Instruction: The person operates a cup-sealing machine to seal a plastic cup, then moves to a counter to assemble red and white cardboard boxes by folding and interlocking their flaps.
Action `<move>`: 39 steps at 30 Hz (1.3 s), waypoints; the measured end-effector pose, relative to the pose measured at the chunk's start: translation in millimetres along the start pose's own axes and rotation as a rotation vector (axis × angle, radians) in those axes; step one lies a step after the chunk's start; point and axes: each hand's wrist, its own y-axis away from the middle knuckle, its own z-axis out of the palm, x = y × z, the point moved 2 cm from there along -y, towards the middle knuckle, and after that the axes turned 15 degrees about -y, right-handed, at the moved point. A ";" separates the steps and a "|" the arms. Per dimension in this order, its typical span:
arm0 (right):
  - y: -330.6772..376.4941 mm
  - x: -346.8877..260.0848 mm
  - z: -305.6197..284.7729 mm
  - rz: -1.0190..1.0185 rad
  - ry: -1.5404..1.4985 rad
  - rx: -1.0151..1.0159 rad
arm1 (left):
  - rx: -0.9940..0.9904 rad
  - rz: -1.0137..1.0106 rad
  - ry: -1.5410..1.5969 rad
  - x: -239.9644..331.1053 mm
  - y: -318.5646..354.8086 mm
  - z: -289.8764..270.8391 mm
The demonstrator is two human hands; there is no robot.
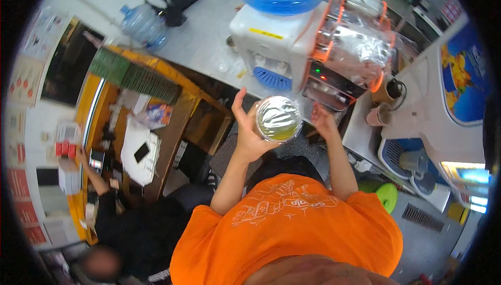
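My left hand is closed round the side of a round cup, its thumb sticking up. Shiny clear film covers the cup's top, and something yellow-green shows through it. My right hand holds nothing and has its fingers apart, close to the front of a cup sealing machine with orange edges and small lit lights. Clear plastic film is draped over that machine.
A white water dispenser with a blue bottle stands on the metal counter. At right are a pink cup and a white machine. A person in black sits at left by a wooden desk holding a phone.
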 end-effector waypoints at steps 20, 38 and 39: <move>140.9 177.1 140.8 0.649 0.939 -0.904 | 0.735 -0.475 -0.898 20.8 206.8 34.0; 310.0 481.9 20.1 0.598 1.027 -0.918 | 0.829 -2.130 0.529 -124.8 968.5 499.1; 300.6 492.5 5.8 0.520 1.053 -0.986 | 0.883 -2.085 0.505 -117.2 982.6 502.8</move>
